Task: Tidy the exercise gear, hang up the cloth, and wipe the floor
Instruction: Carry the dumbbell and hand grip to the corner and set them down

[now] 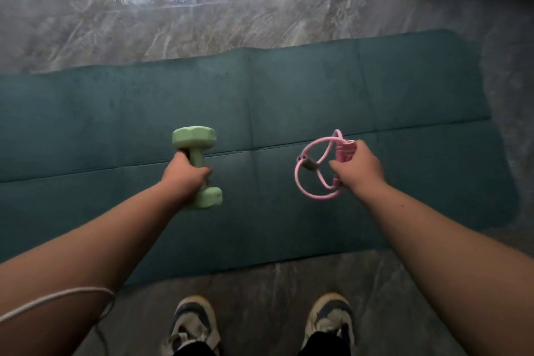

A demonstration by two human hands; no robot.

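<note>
Hiding the green dumbbell (197, 166)'s handle, the left hand (185, 175) is curling its fingers round it, both heads sticking out above the teal mat (289, 89). The right hand (359, 166) is gripping the pink resistance band (318, 165)'s two handles together, mostly covering them, loops hanging out toward the thumb side.

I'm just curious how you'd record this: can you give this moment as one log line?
left hand: grips green dumbbell | right hand: holds pink resistance band | teal mat: flat on floor | person standing at mat edge
</note>
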